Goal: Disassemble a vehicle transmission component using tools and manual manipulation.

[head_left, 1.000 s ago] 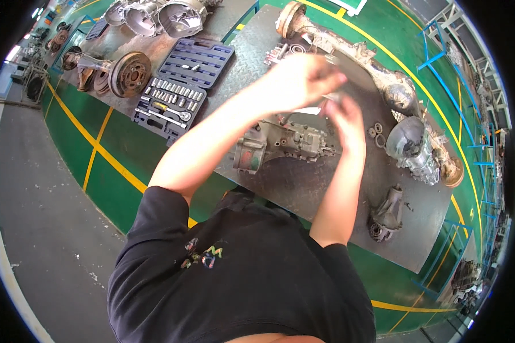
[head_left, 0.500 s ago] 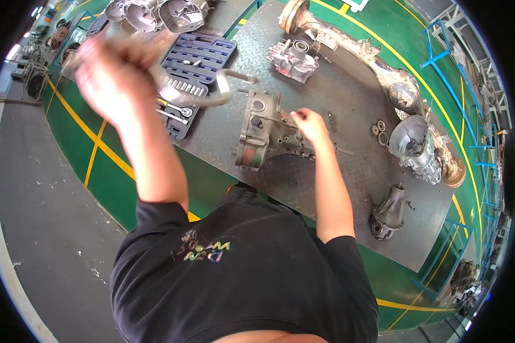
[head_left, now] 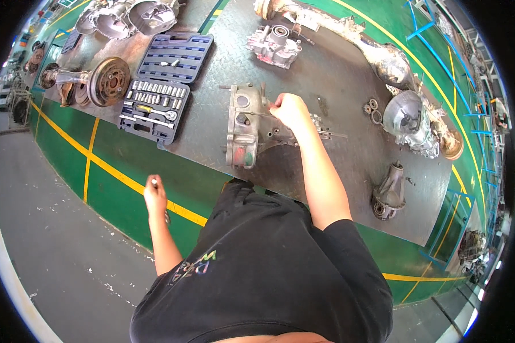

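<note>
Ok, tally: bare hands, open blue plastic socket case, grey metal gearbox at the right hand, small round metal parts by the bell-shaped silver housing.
Bare hands: 2
Open blue plastic socket case: 1
Grey metal gearbox: 1
Small round metal parts: 3
Total: 7

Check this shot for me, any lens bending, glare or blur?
Head view: yellow floor lines bend toward the rim, and the corners fall to black; head view: pale sheen on the steel tabletop, right forearm brightly lit; head view: gearbox and right hand fairly clear, left hand perhaps slightly softer.
</note>
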The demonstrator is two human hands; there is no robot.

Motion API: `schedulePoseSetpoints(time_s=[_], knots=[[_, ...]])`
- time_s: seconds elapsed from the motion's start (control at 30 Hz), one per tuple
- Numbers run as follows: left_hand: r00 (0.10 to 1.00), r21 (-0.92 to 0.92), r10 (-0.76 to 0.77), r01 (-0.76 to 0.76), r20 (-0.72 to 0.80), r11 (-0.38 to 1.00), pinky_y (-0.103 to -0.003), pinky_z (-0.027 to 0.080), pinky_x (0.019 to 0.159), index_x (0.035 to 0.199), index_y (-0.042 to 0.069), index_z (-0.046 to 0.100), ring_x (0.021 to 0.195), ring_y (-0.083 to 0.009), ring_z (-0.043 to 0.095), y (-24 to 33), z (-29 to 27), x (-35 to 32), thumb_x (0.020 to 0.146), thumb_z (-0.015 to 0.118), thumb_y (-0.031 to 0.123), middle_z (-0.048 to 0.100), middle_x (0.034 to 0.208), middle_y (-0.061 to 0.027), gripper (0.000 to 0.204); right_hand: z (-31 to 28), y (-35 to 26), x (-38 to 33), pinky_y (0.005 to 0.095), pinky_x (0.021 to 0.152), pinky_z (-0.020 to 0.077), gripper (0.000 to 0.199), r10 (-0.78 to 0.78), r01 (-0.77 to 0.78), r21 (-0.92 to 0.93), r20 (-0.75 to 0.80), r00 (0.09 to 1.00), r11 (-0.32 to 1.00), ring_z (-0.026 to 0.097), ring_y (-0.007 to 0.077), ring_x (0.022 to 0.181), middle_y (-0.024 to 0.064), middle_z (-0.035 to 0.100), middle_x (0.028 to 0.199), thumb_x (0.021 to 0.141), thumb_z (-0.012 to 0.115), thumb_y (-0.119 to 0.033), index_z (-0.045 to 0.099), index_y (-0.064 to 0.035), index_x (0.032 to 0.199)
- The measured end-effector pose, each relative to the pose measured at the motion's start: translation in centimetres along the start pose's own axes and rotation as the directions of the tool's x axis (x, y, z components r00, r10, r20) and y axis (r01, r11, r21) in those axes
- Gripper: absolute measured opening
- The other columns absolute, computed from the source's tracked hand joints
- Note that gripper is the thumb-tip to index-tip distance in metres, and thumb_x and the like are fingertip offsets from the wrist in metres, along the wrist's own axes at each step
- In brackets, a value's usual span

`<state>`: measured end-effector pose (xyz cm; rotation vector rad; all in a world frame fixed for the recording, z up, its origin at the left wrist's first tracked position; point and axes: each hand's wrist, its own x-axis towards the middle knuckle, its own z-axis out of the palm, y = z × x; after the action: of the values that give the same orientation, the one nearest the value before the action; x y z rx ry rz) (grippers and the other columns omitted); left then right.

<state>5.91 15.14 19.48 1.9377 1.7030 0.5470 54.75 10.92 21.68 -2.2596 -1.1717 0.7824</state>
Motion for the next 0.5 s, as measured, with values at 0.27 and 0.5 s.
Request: schedulePoseSetpoints(time_s=[0.27,0.5], knots=[[0.953,-0.060,-0.240,0.255,0.182,0.965,-0.037,0.038,0.054,0.077,-0.001,0.051,0.054,-0.0210,0.042,-15.0,7.9,-10.7,0.102,0.050,0.024,0.047,0.061,-0.0114,0.035,-7.1,7.3,-4.9,0.0243,0.064,0.0457,0.028,0.281,0.126,0.726,-0.412,0.867,0.676,0.055,0.0068,0.071,-0.0018,0.060,0.084,0.097,0.064,-0.032,0.066,-0.0037,0.099],[0.919,-0.013,-0.339,0.349,0.203,0.937,-0.037,0.044,0.060,0.084,-0.005,0.059,0.060,-0.0232,0.054,-17.8,9.1,-13.9,0.102,0.049,0.024,0.062,0.069,-0.0134,0.035,-6.0,17.3,-4.0,0.0324,0.053,0.0460,0.032,0.657,0.045,0.996,-0.087,0.749,0.080,0.054,0.0175,0.067,0.0021,0.046,0.071,0.103,0.049,-0.034,0.044,-0.0105,0.081]])
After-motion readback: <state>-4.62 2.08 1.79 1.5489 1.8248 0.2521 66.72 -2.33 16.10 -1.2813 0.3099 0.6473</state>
